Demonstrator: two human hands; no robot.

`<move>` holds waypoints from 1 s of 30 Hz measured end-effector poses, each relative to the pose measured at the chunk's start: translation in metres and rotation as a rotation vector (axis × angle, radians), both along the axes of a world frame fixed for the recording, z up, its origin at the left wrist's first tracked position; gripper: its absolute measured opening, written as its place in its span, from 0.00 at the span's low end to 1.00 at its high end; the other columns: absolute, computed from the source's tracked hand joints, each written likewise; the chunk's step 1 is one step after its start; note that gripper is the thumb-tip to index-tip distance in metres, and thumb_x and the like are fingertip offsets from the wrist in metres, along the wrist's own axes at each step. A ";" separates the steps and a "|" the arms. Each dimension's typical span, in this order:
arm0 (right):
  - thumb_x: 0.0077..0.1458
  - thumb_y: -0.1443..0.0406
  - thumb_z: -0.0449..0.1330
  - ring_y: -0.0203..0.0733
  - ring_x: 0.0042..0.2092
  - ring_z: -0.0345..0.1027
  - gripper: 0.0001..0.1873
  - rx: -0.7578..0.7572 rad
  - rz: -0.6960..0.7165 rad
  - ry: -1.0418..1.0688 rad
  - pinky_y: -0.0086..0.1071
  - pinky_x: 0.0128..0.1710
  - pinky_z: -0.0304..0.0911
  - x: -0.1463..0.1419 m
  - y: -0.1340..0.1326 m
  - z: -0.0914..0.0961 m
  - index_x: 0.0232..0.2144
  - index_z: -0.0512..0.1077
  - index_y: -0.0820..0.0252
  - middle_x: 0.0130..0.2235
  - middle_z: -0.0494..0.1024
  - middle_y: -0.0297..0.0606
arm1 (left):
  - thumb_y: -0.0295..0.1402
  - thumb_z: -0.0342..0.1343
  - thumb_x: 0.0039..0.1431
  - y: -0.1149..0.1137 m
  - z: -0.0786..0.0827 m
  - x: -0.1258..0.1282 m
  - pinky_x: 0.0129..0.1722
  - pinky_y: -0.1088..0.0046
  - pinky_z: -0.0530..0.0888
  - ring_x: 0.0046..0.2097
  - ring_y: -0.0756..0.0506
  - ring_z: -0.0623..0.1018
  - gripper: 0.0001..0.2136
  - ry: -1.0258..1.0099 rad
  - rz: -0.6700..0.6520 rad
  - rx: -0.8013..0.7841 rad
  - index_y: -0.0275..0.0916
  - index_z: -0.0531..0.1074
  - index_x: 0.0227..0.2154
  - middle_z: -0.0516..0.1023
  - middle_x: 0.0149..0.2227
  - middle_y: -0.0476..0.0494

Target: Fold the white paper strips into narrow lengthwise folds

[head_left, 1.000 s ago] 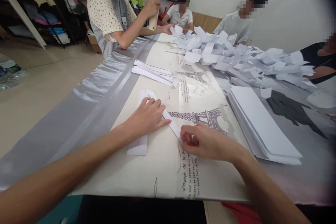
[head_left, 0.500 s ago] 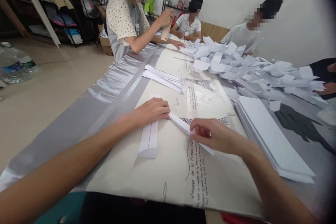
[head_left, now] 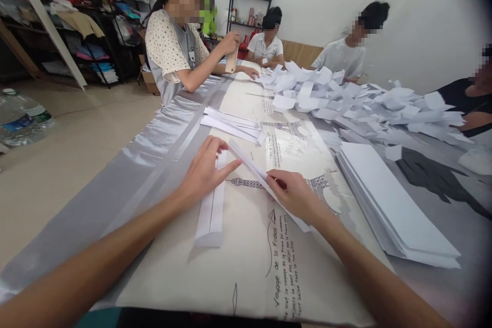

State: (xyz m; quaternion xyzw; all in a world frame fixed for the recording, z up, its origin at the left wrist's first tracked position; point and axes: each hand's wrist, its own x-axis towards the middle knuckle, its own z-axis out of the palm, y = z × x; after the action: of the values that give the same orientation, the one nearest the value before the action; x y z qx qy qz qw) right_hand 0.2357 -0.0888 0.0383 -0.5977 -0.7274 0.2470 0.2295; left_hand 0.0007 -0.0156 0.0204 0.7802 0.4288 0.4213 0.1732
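Observation:
My left hand point(head_left: 205, 171) lies with fingers stretched out across the top of a folded white paper strip point(head_left: 211, 215) that rests flat on the printed tablecloth point(head_left: 246, 266). The index finger points right and touches a second long white paper strip point(head_left: 251, 166). That strip slants from upper left to lower right. My right hand point(head_left: 298, 197) is closed around its lower half, thumb on top, with the strip's end sticking out past the hand.
A thick stack of white sheets point(head_left: 388, 200) lies at the right. Several folded strips point(head_left: 230, 123) sit farther up the table. A big heap of folded paper pieces point(head_left: 357, 100) covers the far right. Several other people sit around the table; one holds a wooden tool point(head_left: 231, 61).
My left hand has spread its fingers and slid up the flat strip. The slanted strip has lifted and swung upward with my right hand, which moved slightly left. The view shifted.

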 end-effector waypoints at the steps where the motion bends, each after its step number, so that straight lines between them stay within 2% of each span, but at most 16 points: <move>1: 0.67 0.60 0.48 0.37 0.23 0.63 0.18 0.001 -0.031 0.052 0.31 0.24 0.53 -0.004 -0.002 -0.001 0.27 0.68 0.57 0.23 0.72 0.33 | 0.47 0.60 0.61 -0.005 0.003 0.003 0.36 0.67 0.74 0.37 0.44 0.77 0.15 -0.061 -0.016 -0.116 0.41 0.72 0.37 0.77 0.38 0.45; 4: 0.67 0.58 0.50 0.40 0.25 0.72 0.16 0.009 -0.058 0.187 0.31 0.25 0.58 -0.019 -0.008 -0.001 0.30 0.70 0.56 0.24 0.74 0.33 | 0.48 0.58 0.62 -0.019 0.009 0.012 0.28 0.70 0.70 0.27 0.47 0.76 0.17 -0.161 -0.210 -0.446 0.39 0.73 0.28 0.77 0.29 0.46; 6: 0.67 0.57 0.51 0.41 0.26 0.73 0.15 0.014 -0.041 0.235 0.31 0.27 0.61 -0.027 -0.013 -0.002 0.31 0.71 0.56 0.23 0.74 0.32 | 0.47 0.57 0.62 -0.025 0.010 0.017 0.27 0.71 0.69 0.25 0.47 0.75 0.17 -0.191 -0.314 -0.544 0.39 0.75 0.26 0.78 0.27 0.46; 10: 0.67 0.56 0.52 0.39 0.24 0.68 0.17 0.034 -0.045 0.290 0.31 0.25 0.58 -0.032 -0.017 -0.004 0.30 0.70 0.56 0.24 0.72 0.32 | 0.44 0.57 0.62 -0.027 0.011 0.018 0.30 0.71 0.68 0.26 0.47 0.74 0.18 -0.228 -0.360 -0.607 0.39 0.74 0.21 0.77 0.22 0.46; 15: 0.66 0.53 0.53 0.36 0.25 0.53 0.23 0.030 -0.087 0.398 0.31 0.24 0.50 -0.025 -0.011 -0.005 0.22 0.62 0.57 0.24 0.59 0.31 | 0.43 0.60 0.61 -0.023 0.012 0.014 0.34 0.70 0.67 0.28 0.48 0.71 0.17 -0.381 -0.400 -0.761 0.38 0.74 0.21 0.77 0.24 0.45; 19: 0.66 0.49 0.53 0.35 0.25 0.55 0.22 -0.047 -0.096 0.555 0.31 0.24 0.52 -0.024 -0.009 -0.006 0.26 0.64 0.56 0.26 0.63 0.30 | 0.45 0.62 0.59 -0.023 0.010 0.016 0.34 0.71 0.66 0.32 0.48 0.70 0.16 -0.563 -0.456 -0.857 0.37 0.77 0.25 0.73 0.27 0.46; 22: 0.66 0.49 0.53 0.36 0.26 0.53 0.22 0.024 -0.090 0.540 0.30 0.25 0.52 -0.028 -0.009 -0.010 0.26 0.64 0.57 0.25 0.60 0.30 | 0.44 0.64 0.58 -0.024 0.008 0.018 0.34 0.70 0.65 0.33 0.48 0.69 0.14 -0.607 -0.471 -0.900 0.36 0.78 0.26 0.71 0.28 0.46; 24: 0.66 0.49 0.53 0.36 0.26 0.51 0.23 0.043 -0.071 0.518 0.30 0.25 0.51 -0.030 -0.009 -0.012 0.25 0.63 0.57 0.25 0.58 0.30 | 0.42 0.66 0.56 -0.025 0.007 0.018 0.33 0.70 0.64 0.31 0.49 0.67 0.14 -0.604 -0.447 -0.912 0.37 0.77 0.24 0.69 0.26 0.48; 27: 0.64 0.48 0.57 0.35 0.26 0.51 0.22 -0.037 -0.031 0.584 0.30 0.23 0.49 -0.032 -0.011 -0.013 0.27 0.65 0.57 0.25 0.59 0.29 | 0.42 0.68 0.54 -0.026 0.007 0.018 0.32 0.70 0.61 0.28 0.51 0.63 0.16 -0.596 -0.414 -0.894 0.37 0.73 0.19 0.64 0.22 0.52; 30: 0.59 0.49 0.63 0.35 0.27 0.57 0.18 -0.166 0.047 0.667 0.29 0.24 0.53 -0.033 -0.013 -0.010 0.32 0.71 0.58 0.28 0.68 0.31 | 0.42 0.66 0.55 -0.026 0.008 0.018 0.31 0.70 0.61 0.28 0.50 0.63 0.16 -0.628 -0.415 -0.892 0.38 0.74 0.20 0.66 0.23 0.51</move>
State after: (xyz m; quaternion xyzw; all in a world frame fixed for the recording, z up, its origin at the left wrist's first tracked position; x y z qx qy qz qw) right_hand 0.2032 -0.1019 0.0280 -0.4837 -0.6035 0.4923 0.3994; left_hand 0.0185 -0.0419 0.0282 0.5373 0.3311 0.3682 0.6827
